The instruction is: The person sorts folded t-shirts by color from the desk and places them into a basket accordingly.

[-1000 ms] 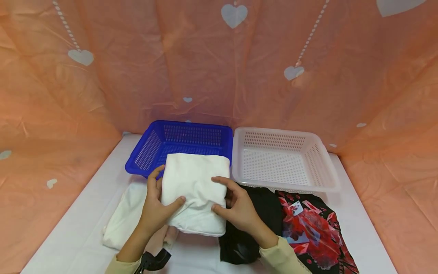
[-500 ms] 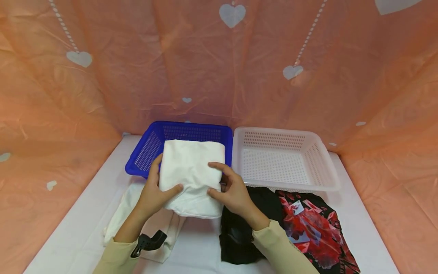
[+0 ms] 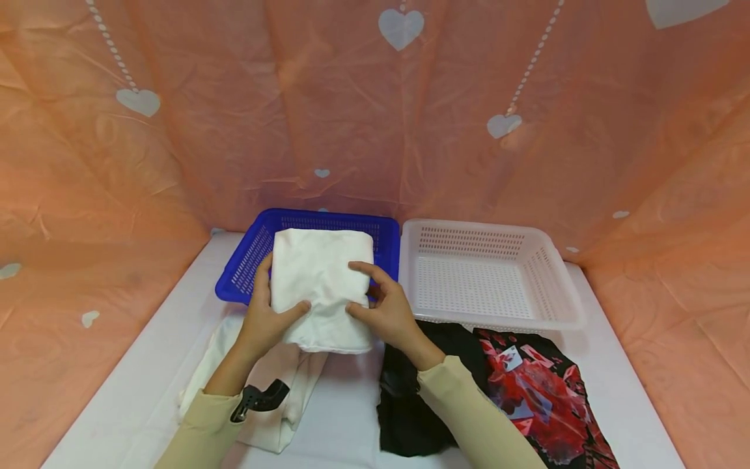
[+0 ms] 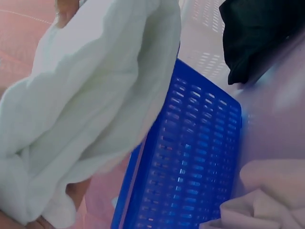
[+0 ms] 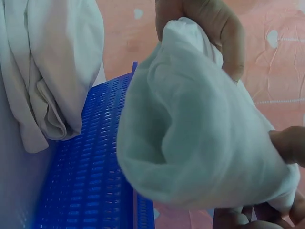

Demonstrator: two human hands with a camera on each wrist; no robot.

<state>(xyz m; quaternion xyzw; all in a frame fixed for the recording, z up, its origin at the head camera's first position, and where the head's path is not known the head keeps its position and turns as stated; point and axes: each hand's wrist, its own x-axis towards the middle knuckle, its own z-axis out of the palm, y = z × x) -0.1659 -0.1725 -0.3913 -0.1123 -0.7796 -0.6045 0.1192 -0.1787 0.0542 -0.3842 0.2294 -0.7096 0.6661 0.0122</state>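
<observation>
A folded white cloth (image 3: 322, 280) is held up between both hands, overlapping the blue basket (image 3: 246, 267) in the head view. My left hand (image 3: 266, 322) grips its left side, thumb on the front face and fingers behind. On the right side my right hand (image 3: 387, 309) pinches it, with thumb and index finger on the front. From the right wrist view the folded layers of the white cloth (image 5: 200, 129) show as a thick, rounded bundle. The blue basket's slotted wall (image 4: 190, 143) stands below the cloth in the left wrist view.
A white basket (image 3: 486, 280) stands right of the blue one. Black cloth (image 3: 410, 417) and a red-and-black patterned garment (image 3: 541, 397) lie at the front right. Off-white folded cloth (image 3: 287, 404) lies under the left forearm. An orange curtain (image 3: 351, 98) with hearts hangs behind.
Both hands have carried the white cloth forward and slightly left, from the blue basket's near edge to over its middle. More of the off-white cloth below is uncovered. The grip looks the same.
</observation>
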